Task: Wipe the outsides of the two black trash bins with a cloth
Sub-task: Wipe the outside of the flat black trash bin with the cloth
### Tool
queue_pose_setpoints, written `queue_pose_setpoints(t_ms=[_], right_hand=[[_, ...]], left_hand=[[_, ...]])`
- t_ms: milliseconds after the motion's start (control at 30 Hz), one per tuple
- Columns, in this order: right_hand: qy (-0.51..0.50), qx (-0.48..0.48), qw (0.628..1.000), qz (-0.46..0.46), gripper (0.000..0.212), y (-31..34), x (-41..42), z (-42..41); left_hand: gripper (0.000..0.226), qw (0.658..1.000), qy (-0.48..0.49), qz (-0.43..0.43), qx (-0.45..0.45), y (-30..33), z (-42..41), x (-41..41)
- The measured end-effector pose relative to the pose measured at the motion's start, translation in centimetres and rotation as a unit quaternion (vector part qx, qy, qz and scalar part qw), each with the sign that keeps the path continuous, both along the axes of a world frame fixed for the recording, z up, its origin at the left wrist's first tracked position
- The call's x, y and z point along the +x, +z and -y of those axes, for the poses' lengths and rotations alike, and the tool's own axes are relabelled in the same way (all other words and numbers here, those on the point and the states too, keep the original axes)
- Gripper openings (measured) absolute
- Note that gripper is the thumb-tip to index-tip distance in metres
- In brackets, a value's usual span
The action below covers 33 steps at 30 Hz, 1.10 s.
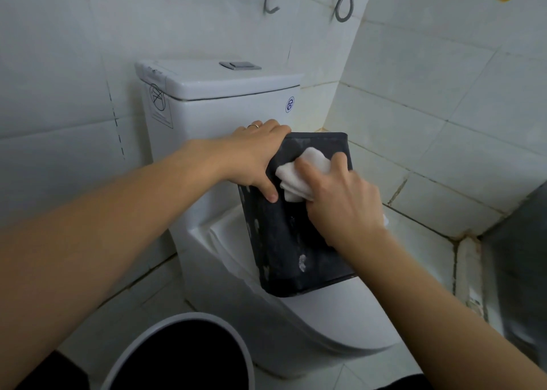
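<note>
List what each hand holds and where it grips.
Left hand grips the black bin at its upper left edge, near the top. Right hand holds the white cloth bunched under its fingers, pressed against the bin's side.

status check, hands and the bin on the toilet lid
Left hand grips black bin top edge. Right hand presses white cloth on its side. White smudges remain lower down. Nothing in the way.

Both bare arms reach forward, left hand (pixel 257 156) gripping with curled fingers, right hand (pixel 337 200) clenched.
</note>
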State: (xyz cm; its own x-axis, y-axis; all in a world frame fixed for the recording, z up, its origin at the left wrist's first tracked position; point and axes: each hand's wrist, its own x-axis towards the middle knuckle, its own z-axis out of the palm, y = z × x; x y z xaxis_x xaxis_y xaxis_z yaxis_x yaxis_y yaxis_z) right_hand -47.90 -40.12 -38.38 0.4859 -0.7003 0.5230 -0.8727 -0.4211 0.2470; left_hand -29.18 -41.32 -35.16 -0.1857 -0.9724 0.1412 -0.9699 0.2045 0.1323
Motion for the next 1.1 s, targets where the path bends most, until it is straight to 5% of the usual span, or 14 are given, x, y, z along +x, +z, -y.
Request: queue_pose_setpoints(t_ms=[467,733,933,1100], right_hand=[[0.018,-0.028,0.998,-0.057,0.037,0.2,-0.2,-0.7],[-0.060,-0.004,0.995,-0.077,0.036,2.4,-1.4,0.9],[0.019,-0.066,0.995,-0.069,0.028,0.7,1.3,-0.9],[-0.035,-0.007,0.995,-0.091,0.033,1.6,-0.8,0.4]], left_hand=[[0.121,1.000,-0.006,-0.003,-0.003,-0.1,0.0,0.0],[0.117,1.000,-0.010,0.003,-0.009,0.1,-0.1,-0.2],[0.121,1.000,0.000,-0.003,-0.011,-0.2,-0.2,0.3],[0.126,1.000,-0.003,0.001,-0.008,-0.2,-0.2,0.4]])
